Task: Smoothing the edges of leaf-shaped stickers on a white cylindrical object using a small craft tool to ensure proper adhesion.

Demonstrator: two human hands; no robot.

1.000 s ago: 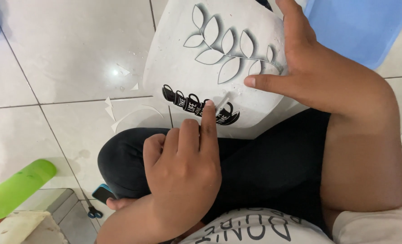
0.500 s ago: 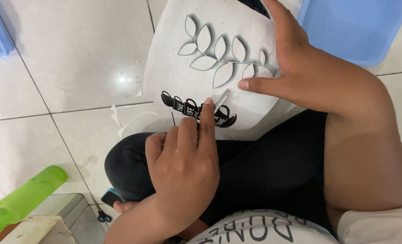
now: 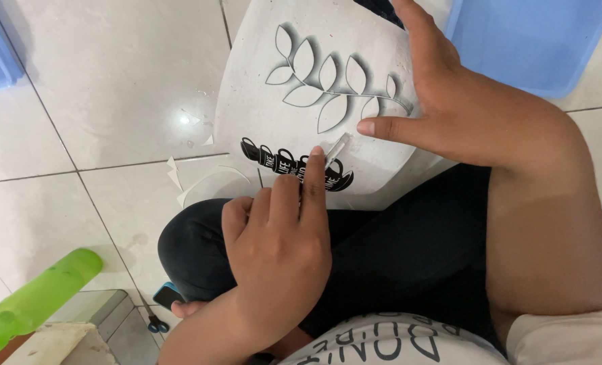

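Note:
A white rounded vessel (image 3: pixel 260 88) rests against my crossed legs. It carries a grey leaf-branch design (image 3: pixel 328 81) and, below that, a black sticker of stacked cups (image 3: pixel 274 159). My left hand (image 3: pixel 280 250) pinches a thin pale blade-like tool (image 3: pixel 336 145), with the index finger stretched along it and its tip pressed onto the right end of the black sticker. My right hand (image 3: pixel 463 108) lies spread on the vessel's right side and steadies it, the thumb pointing left just above the tool.
White paper scraps (image 3: pixel 179 177) lie on the tiled floor left of the vessel. A green bottle (image 3: pixel 37 297) lies at the lower left, with small scissors (image 3: pixel 155 326) and a blue-edged phone (image 3: pixel 167 295) near my knee. A blue plastic bin (image 3: pixel 537 40) stands at the upper right.
The view has shifted a little. My left index finger and the tool have edged slightly along the black sticker. My right hand keeps its hold on the vessel.

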